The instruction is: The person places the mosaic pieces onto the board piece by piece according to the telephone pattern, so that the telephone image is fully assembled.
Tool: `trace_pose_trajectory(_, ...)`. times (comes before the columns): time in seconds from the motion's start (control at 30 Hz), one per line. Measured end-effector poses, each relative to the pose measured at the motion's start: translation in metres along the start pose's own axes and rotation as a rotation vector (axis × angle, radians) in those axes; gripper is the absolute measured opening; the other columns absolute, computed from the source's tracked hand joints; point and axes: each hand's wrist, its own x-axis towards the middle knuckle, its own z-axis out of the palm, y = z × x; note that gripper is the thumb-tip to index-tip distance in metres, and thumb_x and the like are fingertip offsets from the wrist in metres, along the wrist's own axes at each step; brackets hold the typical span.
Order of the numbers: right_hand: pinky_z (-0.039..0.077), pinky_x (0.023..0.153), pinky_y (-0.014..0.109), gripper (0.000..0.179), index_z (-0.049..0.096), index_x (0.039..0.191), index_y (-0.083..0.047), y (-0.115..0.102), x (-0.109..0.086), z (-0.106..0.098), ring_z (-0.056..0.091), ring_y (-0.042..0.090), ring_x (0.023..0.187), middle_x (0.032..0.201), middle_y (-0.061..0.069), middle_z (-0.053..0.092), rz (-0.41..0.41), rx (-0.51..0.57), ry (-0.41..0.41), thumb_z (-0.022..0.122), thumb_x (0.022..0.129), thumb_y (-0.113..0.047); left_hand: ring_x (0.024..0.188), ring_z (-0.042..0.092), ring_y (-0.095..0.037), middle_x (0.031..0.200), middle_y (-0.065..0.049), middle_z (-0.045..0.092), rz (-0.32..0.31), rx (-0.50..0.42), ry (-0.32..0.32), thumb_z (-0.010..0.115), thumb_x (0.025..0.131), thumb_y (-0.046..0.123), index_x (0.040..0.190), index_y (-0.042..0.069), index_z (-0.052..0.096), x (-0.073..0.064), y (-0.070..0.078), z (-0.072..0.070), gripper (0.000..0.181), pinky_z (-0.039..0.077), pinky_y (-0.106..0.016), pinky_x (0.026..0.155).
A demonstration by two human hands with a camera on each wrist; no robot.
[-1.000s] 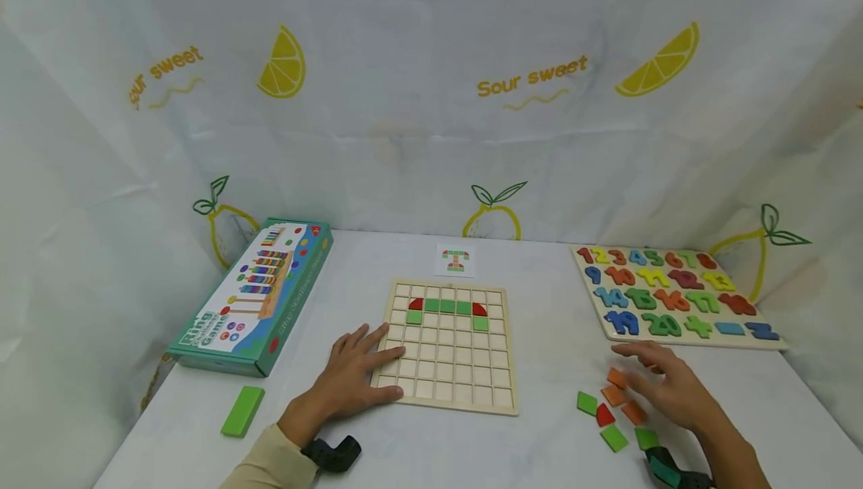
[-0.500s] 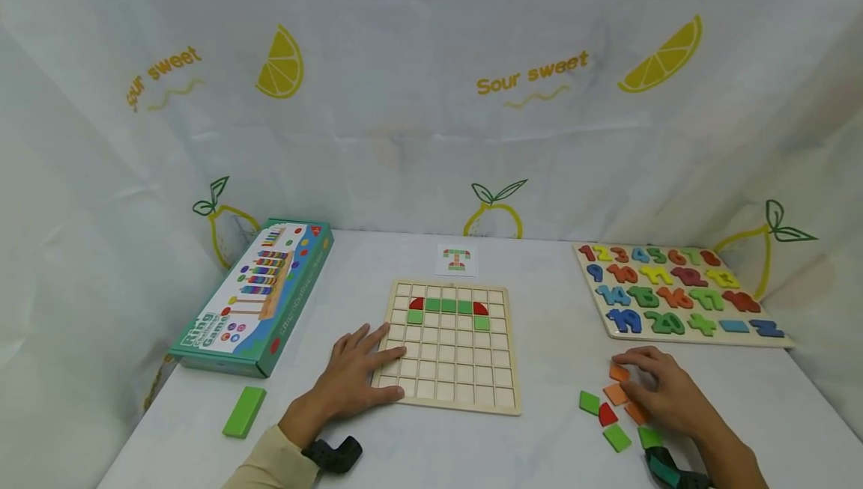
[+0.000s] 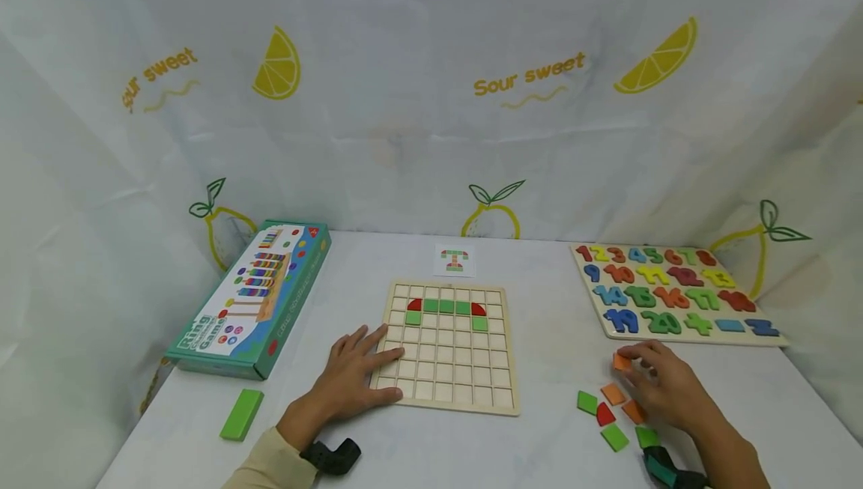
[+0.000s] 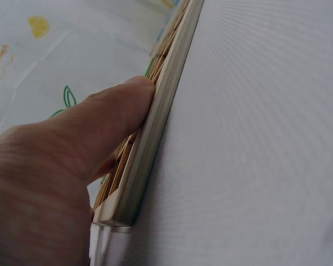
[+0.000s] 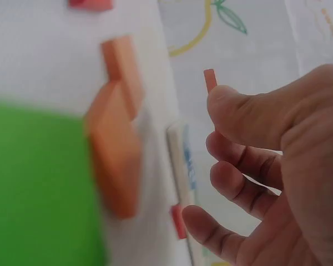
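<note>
My right hand (image 3: 664,386) pinches an orange square tile (image 3: 621,362) between thumb and fingers; in the right wrist view the tile (image 5: 210,79) stands on edge, lifted off the table. Below it lie two more orange tiles (image 3: 613,394), a red quarter-round tile (image 3: 604,414) and three green tiles (image 3: 614,438). With fingers spread, my left hand (image 3: 357,373) rests on the left edge of a wooden grid board (image 3: 465,395). Its thumb (image 4: 114,113) presses the board's near rim in the left wrist view. Green squares (image 3: 446,306) and two red quarter-rounds (image 3: 478,310) fill some upper cells.
A small pattern card (image 3: 455,260) lies behind the board. At the back right is a number puzzle (image 3: 677,336); a teal game box (image 3: 270,302) lies at left, with a green block (image 3: 241,415) before it. A printed curtain (image 3: 391,137) hangs behind the table.
My right hand has closed its thumb and fingers on the farthest orange tile and lifted it slightly from the group. The left hand stays on the board.
</note>
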Motion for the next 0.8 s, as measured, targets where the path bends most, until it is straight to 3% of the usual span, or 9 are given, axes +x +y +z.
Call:
trace_pose_trajectory(0.2,0.054,0.072,0.045,0.034,0.067,0.11,-0.003,-0.026,0.0,-0.013,0.059,0.03,0.089,0.1,0.008,0.061,-0.13,-0.011,0.139,0.075,0.078,0.007,0.139,0.021,-0.042,0.153,-0.009,0.032,-0.012,0.003,-0.011,0.064,0.08,0.065,0.133,0.025,0.062,0.0,0.001,0.0,0.066,0.013,-0.063,0.103)
trace_pose_trajectory(0.33,0.053,0.067,0.028,0.038,0.068,0.111,-0.003,-0.049,0.006,-0.018,0.059,0.026,0.085,0.1,0.006,0.062,-0.235,-0.021,0.246,0.078,0.075,0.005,0.139,0.02,-0.042,0.154,-0.009,0.032,-0.019,0.003,-0.018,0.063,0.08,0.065,0.133,0.025,0.061,0.0,0.001,-0.001,0.067,0.013,-0.063,0.103)
trace_pose_trajectory(0.47,0.047,0.071,0.016,0.039,0.069,0.111,-0.003,-0.071,0.015,-0.018,0.061,0.025,0.087,0.101,0.005,0.064,-0.325,0.021,0.309,0.08,0.074,0.005,0.139,0.021,-0.042,0.153,-0.008,0.032,-0.025,-0.008,-0.007,0.064,0.08,0.065,0.133,0.026,0.062,-0.001,0.001,-0.001,0.066,0.013,-0.063,0.104)
trace_pose_trajectory(0.67,0.047,0.068,0.02,0.034,0.069,0.107,-0.004,-0.101,0.03,-0.013,0.057,0.016,0.085,0.101,0.001,0.062,-0.418,0.061,0.338,0.078,0.076,0.005,0.139,0.02,-0.042,0.154,-0.008,0.032,-0.022,-0.01,-0.01,0.064,0.08,0.064,0.133,0.025,0.061,-0.001,0.001,-0.002,0.066,0.013,-0.063,0.103)
trace_pose_trajectory(0.8,0.047,0.069,0.024,0.034,0.069,0.107,-0.004,-0.119,0.04,-0.007,0.056,0.017,0.09,0.101,0.0,0.061,-0.454,0.103,0.339,0.078,0.076,0.007,0.139,0.02,-0.042,0.153,-0.008,0.032,-0.021,-0.003,-0.009,0.064,0.079,0.064,0.133,0.025,0.061,0.0,0.001,-0.002,0.067,0.013,-0.063,0.103)
